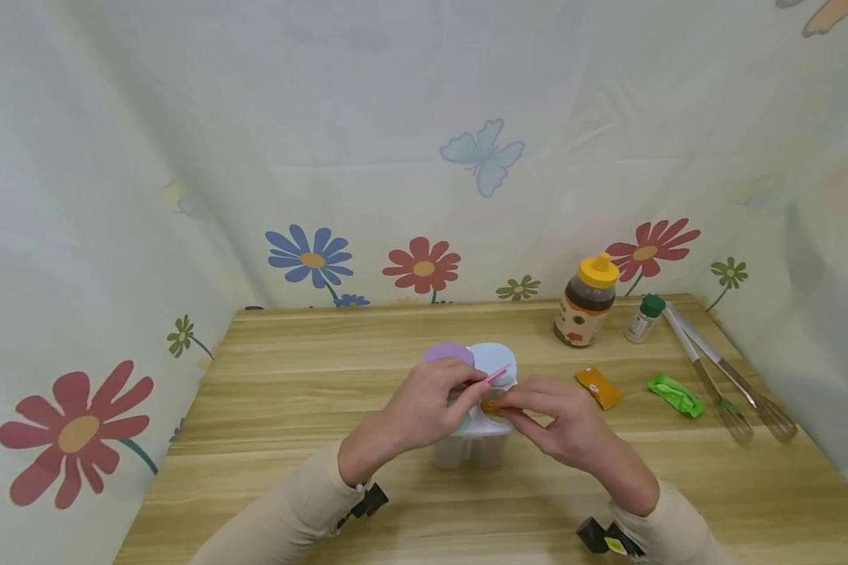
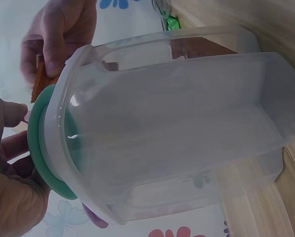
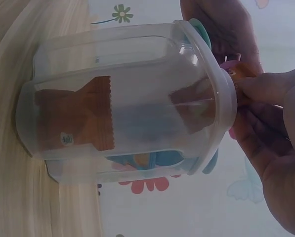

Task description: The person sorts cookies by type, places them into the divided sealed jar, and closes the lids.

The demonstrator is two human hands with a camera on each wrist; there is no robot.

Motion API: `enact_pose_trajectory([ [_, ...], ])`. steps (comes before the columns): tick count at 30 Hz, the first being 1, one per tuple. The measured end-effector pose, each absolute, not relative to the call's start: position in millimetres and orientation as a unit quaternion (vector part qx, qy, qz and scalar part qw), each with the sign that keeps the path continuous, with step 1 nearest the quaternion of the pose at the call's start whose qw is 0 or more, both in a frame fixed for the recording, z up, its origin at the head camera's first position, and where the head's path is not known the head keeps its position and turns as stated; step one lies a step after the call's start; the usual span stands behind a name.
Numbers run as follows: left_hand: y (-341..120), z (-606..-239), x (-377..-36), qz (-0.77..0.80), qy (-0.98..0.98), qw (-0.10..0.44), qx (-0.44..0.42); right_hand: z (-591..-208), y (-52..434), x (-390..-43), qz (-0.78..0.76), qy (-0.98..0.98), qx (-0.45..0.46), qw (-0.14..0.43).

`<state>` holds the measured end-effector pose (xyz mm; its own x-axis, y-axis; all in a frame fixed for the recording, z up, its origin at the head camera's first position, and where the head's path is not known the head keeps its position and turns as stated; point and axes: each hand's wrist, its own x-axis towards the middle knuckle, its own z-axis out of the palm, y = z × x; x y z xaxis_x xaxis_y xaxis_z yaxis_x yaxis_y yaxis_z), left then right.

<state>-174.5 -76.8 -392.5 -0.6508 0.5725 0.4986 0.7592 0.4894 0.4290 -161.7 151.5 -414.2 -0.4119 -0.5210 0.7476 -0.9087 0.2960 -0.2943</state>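
A translucent storage box (image 1: pixel 452 453) with several compartments stands upright on the table between the hands. Its round lids are purple (image 1: pixel 447 352), light blue (image 1: pixel 493 359), green (image 2: pixel 38 133) and pink. The left hand (image 1: pixel 431 404) pinches the pink lid (image 1: pixel 499 373), which is tilted up from its opening. Thumb and fingers of the right hand (image 1: pixel 565 420) grip an orange packet (image 1: pixel 491 406) at that opening. In the right wrist view, the packet's lower part (image 3: pixel 194 106) shows inside the compartment. Another orange packet (image 3: pixel 73 118) lies at the bottom of the same compartment. A blue item (image 3: pixel 152 159) shows behind it.
Right of the box lie an orange packet (image 1: pixel 599 388) and a green packet (image 1: pixel 677 395). Farther back stand a yellow-capped bottle (image 1: pixel 583 314) and a small green-capped shaker (image 1: pixel 639 323). Metal tongs (image 1: pixel 714 369) lie near the right table edge. Floral cloth surrounds the table (image 1: pixel 311 392).
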Motion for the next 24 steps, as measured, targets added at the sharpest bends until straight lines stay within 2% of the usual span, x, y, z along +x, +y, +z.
enact_pose_trajectory([
  [14, -76.3, -394.0, -174.9, -0.318, -0.848, 0.155, -0.395, -417.5, 150.9, -164.8, 0.311, -0.785, 0.470, 0.257],
  [24, -77.0, -394.6, -175.8, -0.316, -0.848, 0.156, -0.396, -414.4, 152.1, -163.4, 0.295, -0.797, 0.475, 0.229],
])
